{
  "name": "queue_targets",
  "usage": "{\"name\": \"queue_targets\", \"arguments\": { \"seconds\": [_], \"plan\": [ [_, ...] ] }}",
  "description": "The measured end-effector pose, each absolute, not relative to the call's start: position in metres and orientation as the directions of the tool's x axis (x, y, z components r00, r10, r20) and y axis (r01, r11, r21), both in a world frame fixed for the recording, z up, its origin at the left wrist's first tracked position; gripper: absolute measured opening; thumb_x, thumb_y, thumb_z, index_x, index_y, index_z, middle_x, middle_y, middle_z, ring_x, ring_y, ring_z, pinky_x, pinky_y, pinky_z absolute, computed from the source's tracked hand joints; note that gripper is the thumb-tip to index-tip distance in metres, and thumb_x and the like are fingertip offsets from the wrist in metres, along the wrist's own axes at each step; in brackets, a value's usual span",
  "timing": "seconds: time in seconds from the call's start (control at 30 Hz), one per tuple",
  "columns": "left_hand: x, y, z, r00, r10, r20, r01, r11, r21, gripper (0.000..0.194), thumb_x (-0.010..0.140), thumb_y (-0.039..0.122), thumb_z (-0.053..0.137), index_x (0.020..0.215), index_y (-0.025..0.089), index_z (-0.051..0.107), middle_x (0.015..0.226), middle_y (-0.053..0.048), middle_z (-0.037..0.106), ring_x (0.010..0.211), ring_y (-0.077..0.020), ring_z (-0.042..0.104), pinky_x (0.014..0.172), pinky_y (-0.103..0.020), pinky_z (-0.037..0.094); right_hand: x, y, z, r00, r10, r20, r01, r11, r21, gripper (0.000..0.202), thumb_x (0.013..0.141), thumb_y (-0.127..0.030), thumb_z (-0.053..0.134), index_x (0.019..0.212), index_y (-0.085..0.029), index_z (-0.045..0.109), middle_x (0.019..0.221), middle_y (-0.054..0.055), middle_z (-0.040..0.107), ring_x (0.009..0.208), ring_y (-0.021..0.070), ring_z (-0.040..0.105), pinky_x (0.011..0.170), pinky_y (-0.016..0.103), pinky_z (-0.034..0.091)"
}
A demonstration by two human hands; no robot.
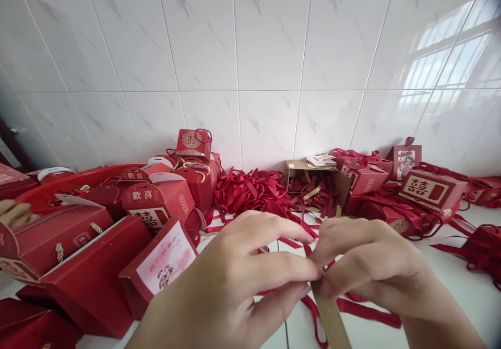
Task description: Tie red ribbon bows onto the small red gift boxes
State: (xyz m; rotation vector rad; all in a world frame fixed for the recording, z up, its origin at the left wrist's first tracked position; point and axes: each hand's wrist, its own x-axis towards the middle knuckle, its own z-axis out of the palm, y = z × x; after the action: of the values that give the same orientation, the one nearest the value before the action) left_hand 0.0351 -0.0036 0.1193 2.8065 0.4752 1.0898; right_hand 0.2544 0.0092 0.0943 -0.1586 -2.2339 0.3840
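Observation:
My left hand (242,281) reaches in from the lower left, its fingers pinched together at the upper end of a flat gold-brown strip (331,320). From the right, my right hand (371,260) pinches the same end, and the fingertips of both hands nearly touch. The strip runs down from the fingertips to the bottom edge of the view. Dark red ribbon (370,312) shows behind and beside the strip, with part of it passing behind the fingers. What exactly lies between the fingertips is partly hidden.
Red gift boxes (178,197) crowd the left, some around a red basin (66,184). A heap of red ribbons (254,192) lies by the tiled wall, beside an open cardboard box (342,184) of red pieces. More ribboned boxes (434,187) stand at the right.

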Motion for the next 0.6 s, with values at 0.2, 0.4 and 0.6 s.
{"name": "queue_targets", "arguments": {
  "seconds": [0.2, 0.4, 0.6],
  "plan": [
    [0.035, 0.000, 0.119, 0.768, 0.316, 0.557, 0.228, -0.948, 0.224, 0.012, 0.088, 0.015, 0.057, 0.089, 0.020, 0.068, 0.101, -0.004, 0.068, 0.093, -0.0133, 0.063, 0.089, -0.025, 0.048, 0.250, 0.007, 0.091, -0.705, 0.239, 0.668, -0.029, 0.931, -0.364, 0.025, 0.098, -0.025, 0.042, 0.090, -0.024, 0.066, 0.073, 0.003, 0.069, 0.064, 0.0102, 0.062, 0.064, 0.022, 0.048],
    [0.035, 0.001, 0.118, 0.792, 0.336, 0.509, 0.232, -0.938, 0.257, 0.008, 0.091, 0.013, 0.053, 0.090, 0.016, 0.060, 0.093, -0.004, 0.066, 0.091, -0.0128, 0.061, 0.083, -0.022, 0.047, 0.247, 0.005, 0.088, -0.685, 0.273, 0.676, -0.003, 0.926, -0.377, 0.022, 0.096, -0.023, 0.045, 0.095, -0.025, 0.066, 0.073, 0.004, 0.071, 0.062, 0.0108, 0.065, 0.062, 0.022, 0.049],
    [0.037, 0.004, 0.114, 0.712, 0.287, 0.640, 0.332, -0.942, 0.052, 0.010, 0.089, 0.008, 0.051, 0.084, 0.016, 0.056, 0.081, -0.001, 0.064, 0.075, -0.0116, 0.057, 0.077, -0.027, 0.043, 0.243, 0.009, 0.083, -0.573, 0.309, 0.759, 0.039, 0.935, -0.352, 0.018, 0.094, -0.020, 0.050, 0.091, -0.024, 0.067, 0.072, 0.004, 0.071, 0.064, 0.0116, 0.066, 0.060, 0.021, 0.052]
  ]
}}
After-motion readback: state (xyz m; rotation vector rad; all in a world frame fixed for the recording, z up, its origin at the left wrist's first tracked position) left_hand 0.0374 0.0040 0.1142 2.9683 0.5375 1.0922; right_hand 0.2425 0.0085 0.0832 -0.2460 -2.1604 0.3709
